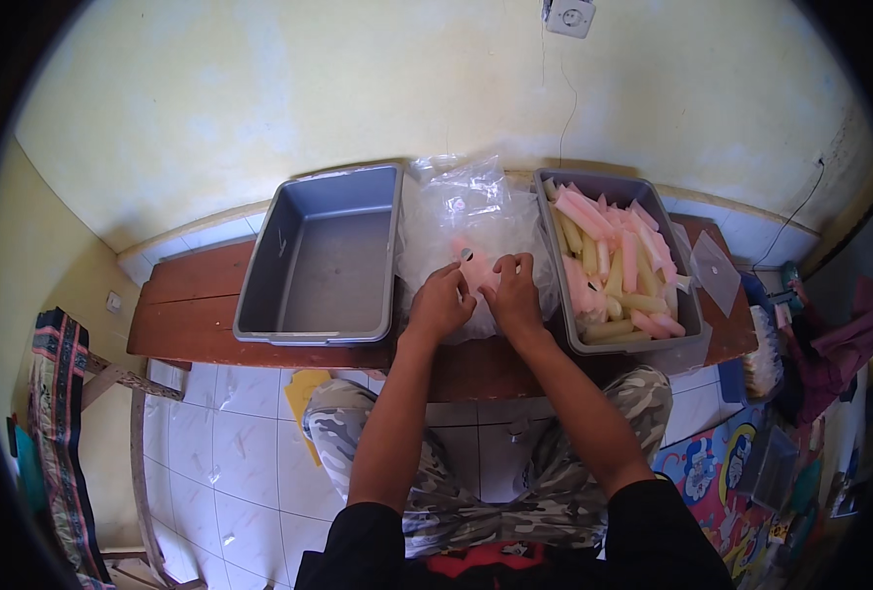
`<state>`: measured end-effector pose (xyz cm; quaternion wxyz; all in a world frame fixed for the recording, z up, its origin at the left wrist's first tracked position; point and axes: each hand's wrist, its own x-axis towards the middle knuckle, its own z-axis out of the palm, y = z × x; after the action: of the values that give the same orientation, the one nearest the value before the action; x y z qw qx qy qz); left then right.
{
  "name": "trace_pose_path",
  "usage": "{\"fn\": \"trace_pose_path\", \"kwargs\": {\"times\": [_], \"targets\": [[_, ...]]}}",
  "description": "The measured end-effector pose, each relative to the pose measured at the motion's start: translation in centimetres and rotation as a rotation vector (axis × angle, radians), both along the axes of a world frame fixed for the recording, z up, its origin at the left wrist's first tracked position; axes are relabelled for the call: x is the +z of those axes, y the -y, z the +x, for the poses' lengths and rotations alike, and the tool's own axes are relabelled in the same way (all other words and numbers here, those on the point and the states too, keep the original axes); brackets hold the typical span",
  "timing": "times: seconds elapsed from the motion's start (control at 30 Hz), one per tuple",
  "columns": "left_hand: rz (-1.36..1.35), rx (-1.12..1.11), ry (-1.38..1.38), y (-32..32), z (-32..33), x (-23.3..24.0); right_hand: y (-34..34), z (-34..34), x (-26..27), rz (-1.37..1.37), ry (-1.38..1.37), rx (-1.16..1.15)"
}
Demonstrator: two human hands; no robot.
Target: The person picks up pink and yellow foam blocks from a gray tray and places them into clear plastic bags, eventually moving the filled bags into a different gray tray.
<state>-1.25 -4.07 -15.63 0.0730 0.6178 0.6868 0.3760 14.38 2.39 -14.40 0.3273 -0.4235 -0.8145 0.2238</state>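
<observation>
My left hand (442, 301) and my right hand (512, 293) are close together over a heap of clear plastic bags (425, 221) in the middle of the wooden bench. Between them lies a pink-filled clear plastic packet (473, 267) with a dark round mark on it. The fingers of both hands are bent at its near part; how firmly each one grips is hard to see. To the right, a grey plastic tub (569, 324) holds many long packets, some pink (584, 212), some pale yellow (590, 256). At the left stands another grey plastic tub (341, 258) with nothing in it.
The reddish wooden bench (193, 284) stands against a wall with a socket (571, 18). A flat clear bag (715, 273) lies at its right end. Beyond that are a blue container (735, 380) on the floor, a patterned mat (717, 472) and a clear plastic box (768, 468).
</observation>
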Motion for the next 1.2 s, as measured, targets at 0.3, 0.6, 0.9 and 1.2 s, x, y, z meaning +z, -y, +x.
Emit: {"fn": "trace_pose_path", "kwargs": {"times": [0.3,0.6,0.9,1.2], "targets": [[-0.073,-0.075,0.006,-0.3,-0.6,-0.9,-1.2,1.2,-2.5,-0.07,-0.038,0.25],[0.013,-0.017,0.01,-0.3,-1.7,-3.2,-1.3,0.0,0.0,0.109,0.202,0.115],[0.054,-0.044,0.167,0.3,-1.4,-2.2,-2.0,-1.1,-0.3,0.132,0.187,0.047],[0.202,0.072,0.173,0.1,0.1,2.5,0.4,-0.5,2.8,0.134,-0.136,0.102]]}}
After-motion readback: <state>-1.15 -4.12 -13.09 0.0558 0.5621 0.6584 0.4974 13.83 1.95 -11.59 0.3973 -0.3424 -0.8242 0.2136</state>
